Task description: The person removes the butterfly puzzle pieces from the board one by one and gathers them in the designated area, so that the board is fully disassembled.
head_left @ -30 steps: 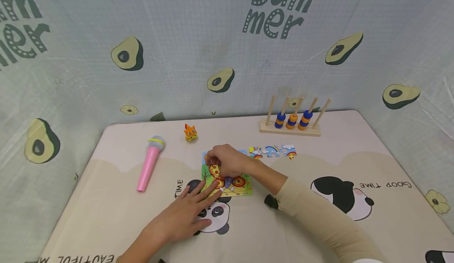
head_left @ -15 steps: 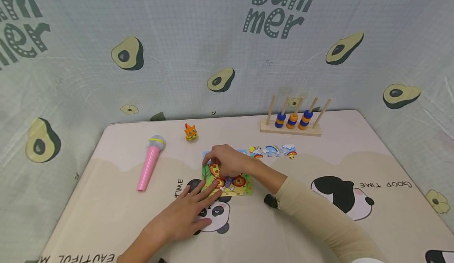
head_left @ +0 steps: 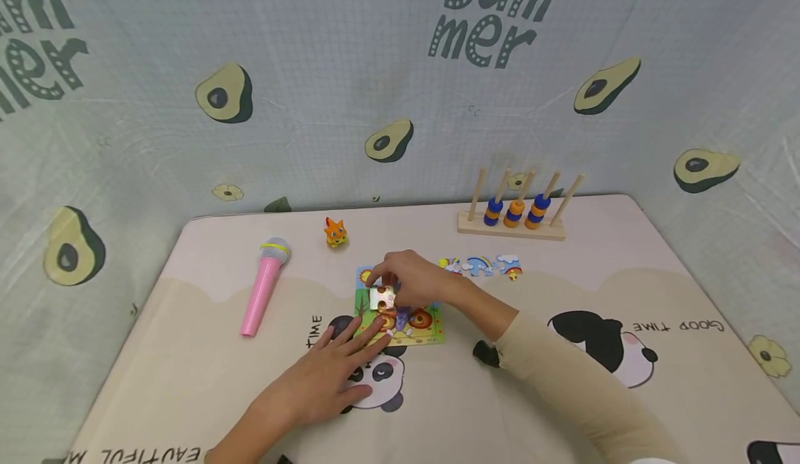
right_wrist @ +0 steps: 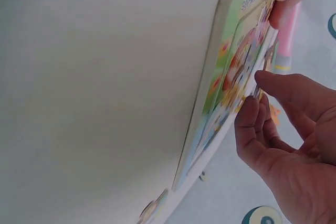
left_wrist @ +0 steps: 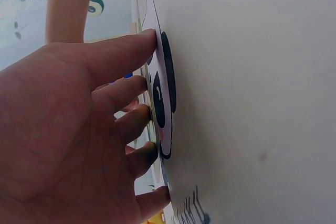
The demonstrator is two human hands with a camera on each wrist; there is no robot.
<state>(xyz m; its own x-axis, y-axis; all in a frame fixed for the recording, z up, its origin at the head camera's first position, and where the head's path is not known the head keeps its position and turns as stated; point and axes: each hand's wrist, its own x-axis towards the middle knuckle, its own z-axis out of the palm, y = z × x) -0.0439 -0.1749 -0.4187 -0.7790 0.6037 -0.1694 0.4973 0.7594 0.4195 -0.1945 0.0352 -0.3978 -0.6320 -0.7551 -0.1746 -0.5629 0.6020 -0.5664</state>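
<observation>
Your right hand (head_left: 415,280) is above the upper part of the picture puzzle board (head_left: 431,340), its fingers bent in and the thumb closed against them, with a puzzle piece (head_left: 382,298) pinched between. The piece is tilted and looks pale with brownish patches; you hold it over the left half of the board, and whether its lower edge touches the surface you cannot tell from here.

Your left hand (head_left: 331,374) is opened out, fingers apart and nearly straight, and it grips nothing. Its longer fingers reach onto the board's lower left part, while the thumb lies over the panda print (head_left: 384,382) on the table cover (head_left: 187,353).

The board lies flat on the cover in front of you, with reddish round shapes and a green and yellow border showing. Just beyond its upper right corner you have a row of loose puzzle pieces (head_left: 480,267) with rainbow and cloud pictures.

Further off, to the left of the board, lies a pink microphone (head_left: 265,287) with a grey head. An orange animal figure (head_left: 336,233) stands behind the board, and a wooden peg rack (head_left: 511,227) is at the back right — blue and orange rings sit on its three middle pegs.
</observation>
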